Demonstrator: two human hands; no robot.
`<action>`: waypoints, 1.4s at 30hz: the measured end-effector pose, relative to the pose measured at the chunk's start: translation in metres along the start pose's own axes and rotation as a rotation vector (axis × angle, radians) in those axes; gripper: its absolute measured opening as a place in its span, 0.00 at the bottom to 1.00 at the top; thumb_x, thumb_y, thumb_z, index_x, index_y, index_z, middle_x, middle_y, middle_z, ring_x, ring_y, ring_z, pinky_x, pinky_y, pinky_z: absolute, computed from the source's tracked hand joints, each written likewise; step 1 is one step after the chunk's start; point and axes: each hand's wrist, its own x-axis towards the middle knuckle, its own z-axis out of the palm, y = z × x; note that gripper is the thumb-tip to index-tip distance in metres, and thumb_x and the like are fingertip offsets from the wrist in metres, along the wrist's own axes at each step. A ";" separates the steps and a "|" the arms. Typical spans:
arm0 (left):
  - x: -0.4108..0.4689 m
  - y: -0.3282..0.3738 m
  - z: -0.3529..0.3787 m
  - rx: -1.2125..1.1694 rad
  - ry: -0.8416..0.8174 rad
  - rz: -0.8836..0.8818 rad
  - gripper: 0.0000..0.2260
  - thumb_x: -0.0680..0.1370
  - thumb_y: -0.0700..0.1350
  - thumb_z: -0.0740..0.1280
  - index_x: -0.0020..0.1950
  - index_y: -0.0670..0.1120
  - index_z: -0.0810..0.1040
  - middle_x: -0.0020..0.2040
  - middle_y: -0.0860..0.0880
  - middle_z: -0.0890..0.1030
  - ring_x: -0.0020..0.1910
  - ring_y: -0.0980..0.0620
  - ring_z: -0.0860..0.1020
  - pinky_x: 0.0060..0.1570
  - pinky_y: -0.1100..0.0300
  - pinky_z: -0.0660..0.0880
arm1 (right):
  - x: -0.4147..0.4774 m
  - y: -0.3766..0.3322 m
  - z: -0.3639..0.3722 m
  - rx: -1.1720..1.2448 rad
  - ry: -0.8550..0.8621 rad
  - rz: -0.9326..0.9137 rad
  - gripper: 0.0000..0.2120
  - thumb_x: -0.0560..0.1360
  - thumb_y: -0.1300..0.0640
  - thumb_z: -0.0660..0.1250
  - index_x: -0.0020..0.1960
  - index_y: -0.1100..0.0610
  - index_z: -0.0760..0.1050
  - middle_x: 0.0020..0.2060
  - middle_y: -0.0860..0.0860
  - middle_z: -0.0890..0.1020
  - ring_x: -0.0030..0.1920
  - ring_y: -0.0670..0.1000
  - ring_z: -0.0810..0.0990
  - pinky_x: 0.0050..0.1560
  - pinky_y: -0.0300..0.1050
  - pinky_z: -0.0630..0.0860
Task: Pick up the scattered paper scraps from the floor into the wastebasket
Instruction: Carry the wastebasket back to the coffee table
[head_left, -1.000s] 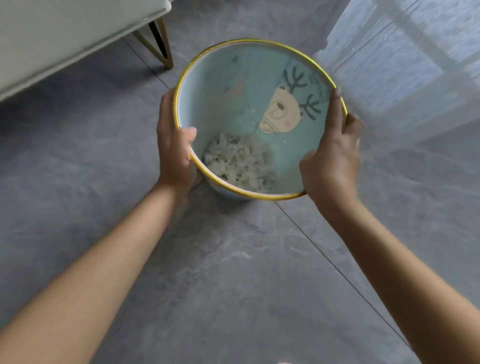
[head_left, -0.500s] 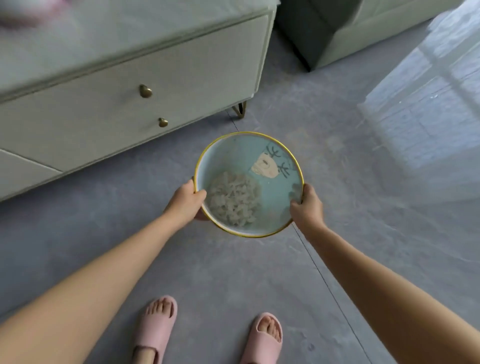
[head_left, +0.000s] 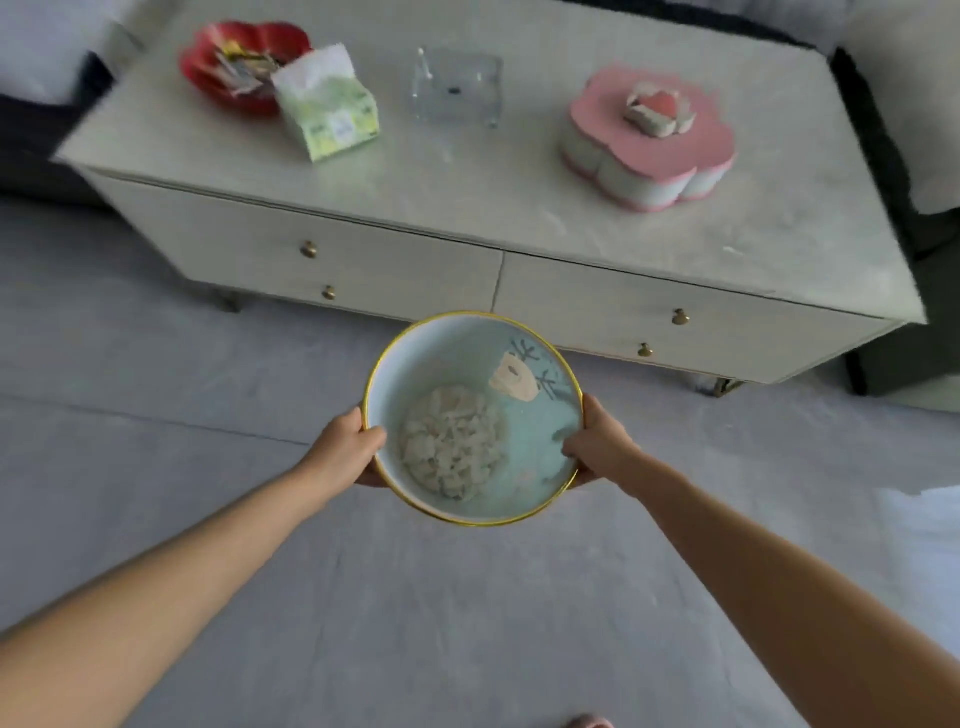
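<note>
I hold a round light-blue wastebasket (head_left: 447, 343) with a gold rim and a deer picture inside, out in front of me above the grey floor. A heap of white paper scraps (head_left: 451, 441) lies on its bottom. My left hand (head_left: 345, 449) grips the rim on the left side, thumb inside. On the right side of the rim, my right hand (head_left: 597, 441) grips it too. I see no loose scraps on the visible floor.
A pale low cabinet (head_left: 395, 270) with drawers and brass knobs stands just beyond the basket. On top are a red dish (head_left: 241, 65), a tissue pack (head_left: 324, 106), a clear box (head_left: 457, 91) and a pink flower-shaped box (head_left: 649, 140). Grey tiled floor (head_left: 156, 415) surrounds me.
The view has risen and pulled back: the basket looks smaller and the whole cabinet top has come into sight. Both hands keep their grip on the rim.
</note>
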 end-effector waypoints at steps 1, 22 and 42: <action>-0.003 -0.009 -0.027 -0.038 0.021 -0.002 0.11 0.77 0.32 0.55 0.45 0.47 0.72 0.41 0.45 0.77 0.35 0.51 0.78 0.25 0.62 0.79 | -0.002 -0.018 0.023 0.004 0.006 -0.011 0.23 0.70 0.70 0.55 0.60 0.51 0.65 0.48 0.55 0.75 0.34 0.55 0.79 0.24 0.48 0.79; 0.030 -0.079 -0.601 -0.089 0.582 -0.128 0.11 0.68 0.46 0.62 0.49 0.48 0.75 0.48 0.44 0.82 0.43 0.40 0.81 0.42 0.47 0.81 | -0.030 -0.381 0.507 0.237 -0.212 0.080 0.19 0.68 0.71 0.55 0.54 0.55 0.71 0.44 0.58 0.80 0.39 0.61 0.83 0.37 0.59 0.81; 0.369 -0.163 -0.756 -0.085 0.059 -0.282 0.11 0.78 0.35 0.59 0.44 0.50 0.72 0.44 0.48 0.74 0.43 0.51 0.72 0.44 0.57 0.70 | 0.234 -0.469 0.748 0.478 0.080 0.338 0.21 0.75 0.73 0.57 0.65 0.59 0.66 0.50 0.60 0.76 0.34 0.56 0.78 0.18 0.42 0.75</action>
